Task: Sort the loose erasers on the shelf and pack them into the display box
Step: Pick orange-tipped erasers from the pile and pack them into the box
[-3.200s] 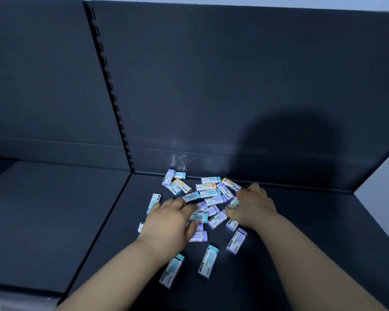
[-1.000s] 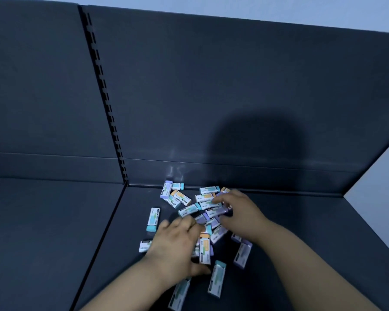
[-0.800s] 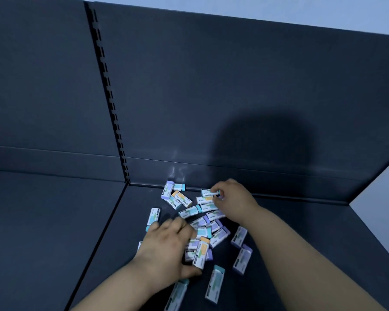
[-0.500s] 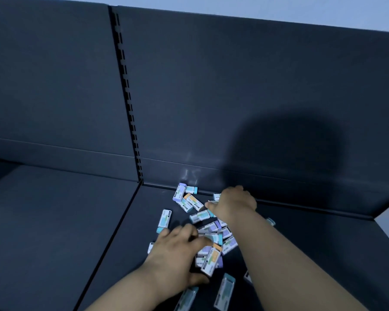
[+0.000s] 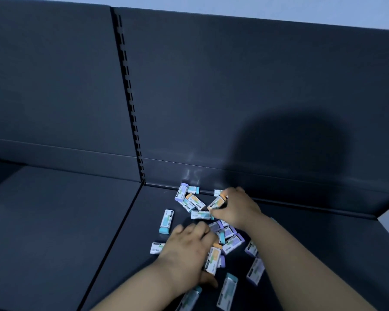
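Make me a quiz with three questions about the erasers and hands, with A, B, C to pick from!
1. Where is the lone teal-tipped eraser? A) left of the eraser pile, apart from it B) on top of the pile C) in a box
2. What colour is the tip of the pinched eraser in the grip of the right hand? A) green B) orange C) black
3. What is in the grip of the left hand? A) nothing B) a second eraser C) a pen
Answers: 1 A, it sits alone to the pile's left. 2 B, orange shows at its upper end. 3 B, the hand curls round it.
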{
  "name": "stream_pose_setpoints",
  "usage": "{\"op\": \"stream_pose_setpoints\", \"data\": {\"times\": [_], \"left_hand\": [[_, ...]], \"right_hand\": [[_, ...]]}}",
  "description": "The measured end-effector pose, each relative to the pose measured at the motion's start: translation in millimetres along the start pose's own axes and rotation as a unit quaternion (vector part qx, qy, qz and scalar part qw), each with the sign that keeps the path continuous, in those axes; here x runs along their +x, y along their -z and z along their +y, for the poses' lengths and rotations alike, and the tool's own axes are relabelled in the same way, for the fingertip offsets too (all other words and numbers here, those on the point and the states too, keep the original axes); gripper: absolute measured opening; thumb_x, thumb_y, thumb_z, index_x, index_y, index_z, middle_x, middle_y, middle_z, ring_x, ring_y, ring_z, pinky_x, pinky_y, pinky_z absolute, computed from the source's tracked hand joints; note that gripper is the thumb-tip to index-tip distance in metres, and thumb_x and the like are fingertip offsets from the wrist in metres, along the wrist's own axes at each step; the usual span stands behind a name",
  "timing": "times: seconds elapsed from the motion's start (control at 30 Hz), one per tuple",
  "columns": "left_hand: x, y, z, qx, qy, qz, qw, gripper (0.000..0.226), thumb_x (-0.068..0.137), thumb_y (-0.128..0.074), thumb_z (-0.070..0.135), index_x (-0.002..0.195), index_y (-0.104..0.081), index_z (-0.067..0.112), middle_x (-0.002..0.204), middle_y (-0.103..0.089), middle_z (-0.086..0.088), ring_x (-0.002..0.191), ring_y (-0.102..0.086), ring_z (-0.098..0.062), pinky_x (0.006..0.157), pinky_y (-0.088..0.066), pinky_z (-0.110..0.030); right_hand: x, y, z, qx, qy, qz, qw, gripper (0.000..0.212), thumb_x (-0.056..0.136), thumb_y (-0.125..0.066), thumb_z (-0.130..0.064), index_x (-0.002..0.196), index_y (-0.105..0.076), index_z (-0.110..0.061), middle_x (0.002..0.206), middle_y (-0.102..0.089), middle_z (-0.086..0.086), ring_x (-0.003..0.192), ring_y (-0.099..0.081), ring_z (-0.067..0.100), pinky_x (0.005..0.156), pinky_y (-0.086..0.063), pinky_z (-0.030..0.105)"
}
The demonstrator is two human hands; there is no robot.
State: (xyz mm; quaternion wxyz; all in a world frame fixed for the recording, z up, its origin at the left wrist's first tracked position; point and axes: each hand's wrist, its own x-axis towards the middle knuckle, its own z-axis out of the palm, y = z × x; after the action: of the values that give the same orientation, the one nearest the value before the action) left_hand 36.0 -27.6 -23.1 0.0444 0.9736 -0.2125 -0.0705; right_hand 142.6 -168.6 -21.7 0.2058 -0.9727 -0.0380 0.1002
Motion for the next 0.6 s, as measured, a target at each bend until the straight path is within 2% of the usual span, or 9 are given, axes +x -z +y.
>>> {"op": "stream_pose_setpoints", "data": {"times": [0.1, 0.2, 0.33, 0.4, 0.5, 0.6], "left_hand": [[1, -1, 2, 0.004, 0.014, 0.003, 1.0, 0.082, 0.067, -0.063, 0.068, 0.131, -0.034, 0.025, 0.126, -0.033, 0.002, 0.122, -0.033, -0.017, 0.099, -0.021, -0.031], [2, 0, 3, -0.002, 0.021, -0.004, 1.0, 0.083, 0.065, -0.064, 0.069, 0.129, -0.033, 0.026, 0.125, -0.032, 0.003, 0.122, -0.033, -0.016, 0.099, -0.023, -0.032], [3, 2, -2, -0.036, 0.012, -0.018, 0.999, 0.078, 0.066, -0.067, 0.065, 0.129, -0.033, 0.035, 0.125, -0.031, 0.009, 0.125, -0.032, -0.011, 0.101, -0.025, -0.03], [4, 3, -6, -0.053, 0.012, -0.028, 0.998, 0.077, 0.064, -0.069, 0.063, 0.127, -0.034, 0.036, 0.123, -0.031, 0.011, 0.124, -0.033, -0.01, 0.102, -0.025, -0.03], [3, 6, -9, -0.054, 0.015, -0.051, 0.997, 0.078, 0.063, -0.071, 0.062, 0.125, -0.036, 0.033, 0.121, -0.032, 0.01, 0.122, -0.035, -0.011, 0.102, -0.026, -0.029], [2, 7, -9, -0.046, 0.018, -0.057, 0.997, 0.078, 0.064, -0.071, 0.062, 0.127, -0.035, 0.032, 0.122, -0.032, 0.01, 0.123, -0.035, -0.012, 0.104, -0.025, -0.029]], "right_hand": [[-20, 5, 13, 0.101, 0.071, 0.017, 0.992, 0.041, 0.068, -0.076, -0.036, 0.102, -0.054, -0.031, 0.099, -0.045, -0.009, 0.091, -0.052, 0.009, 0.084, -0.044, 0.026], [-44, 14, 26, 0.176, 0.12, 0.007, 0.977, 0.045, 0.07, -0.079, -0.026, 0.105, -0.052, -0.034, 0.092, -0.041, -0.013, 0.08, -0.045, -0.001, 0.076, -0.037, 0.015], [-68, 21, 39, 0.178, 0.138, -0.022, 0.974, 0.048, 0.073, -0.078, -0.024, 0.112, -0.052, -0.034, 0.097, -0.042, -0.016, 0.075, -0.044, -0.016, 0.071, -0.034, 0.004], [-77, 22, 42, 0.167, 0.133, -0.046, 0.976, 0.051, 0.074, -0.077, -0.022, 0.117, -0.052, -0.032, 0.099, -0.04, -0.015, 0.079, -0.045, -0.013, 0.072, -0.035, 0.002], [-85, 18, 45, 0.126, 0.128, -0.074, 0.981, 0.051, 0.072, -0.077, -0.025, 0.116, -0.052, -0.034, 0.101, -0.039, -0.016, 0.091, -0.046, -0.003, 0.08, -0.037, 0.005], [-91, 9, 46, 0.059, 0.124, -0.095, 0.986, 0.055, 0.07, -0.075, -0.035, 0.119, -0.051, -0.036, 0.108, -0.039, -0.014, 0.106, -0.045, 0.004, 0.096, -0.04, 0.021]]}}
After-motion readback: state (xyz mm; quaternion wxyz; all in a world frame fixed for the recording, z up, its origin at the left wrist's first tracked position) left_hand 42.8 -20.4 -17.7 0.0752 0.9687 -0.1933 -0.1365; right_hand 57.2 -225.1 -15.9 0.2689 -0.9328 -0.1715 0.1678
